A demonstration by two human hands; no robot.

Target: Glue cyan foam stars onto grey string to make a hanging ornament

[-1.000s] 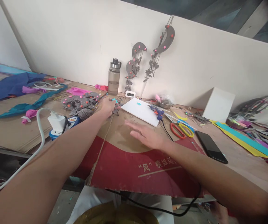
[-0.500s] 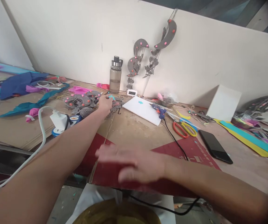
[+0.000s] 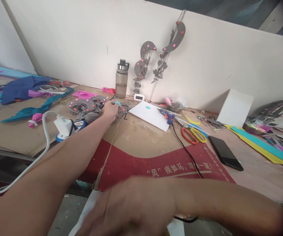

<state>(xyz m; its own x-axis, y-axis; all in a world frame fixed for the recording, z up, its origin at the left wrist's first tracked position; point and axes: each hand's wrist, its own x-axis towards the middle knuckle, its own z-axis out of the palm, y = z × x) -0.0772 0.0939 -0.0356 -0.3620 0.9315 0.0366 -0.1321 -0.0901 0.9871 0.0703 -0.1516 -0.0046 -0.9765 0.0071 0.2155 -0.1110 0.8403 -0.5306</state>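
Observation:
My left hand (image 3: 110,110) reaches over the table beside a heap of grey felt pieces (image 3: 82,106) dotted with pink and orange balls. Its fingers pinch a small turquoise cutout (image 3: 117,103). Close by, my right hand (image 3: 131,205) is low over the table's front edge, smeared by motion, so its fingers do not show clearly. A similar turquoise cutout (image 3: 148,107) lies on a white board (image 3: 141,114). At the right side of that board rests a blue glue gun (image 3: 168,116), its black cord trailing forward.
Scissors with red and yellow handles (image 3: 190,135) and a black phone (image 3: 225,153) lie to the right. A water bottle (image 3: 121,79) and small white clock (image 3: 139,97) stand at the back. A white charger (image 3: 63,125) with a cable is at left. Grey garlands (image 3: 175,37) hang on the wall.
My right hand has moved down and toward me, from above the red part of the cardboard to the front edge. My left hand has stayed nearly still with the turquoise cutout.

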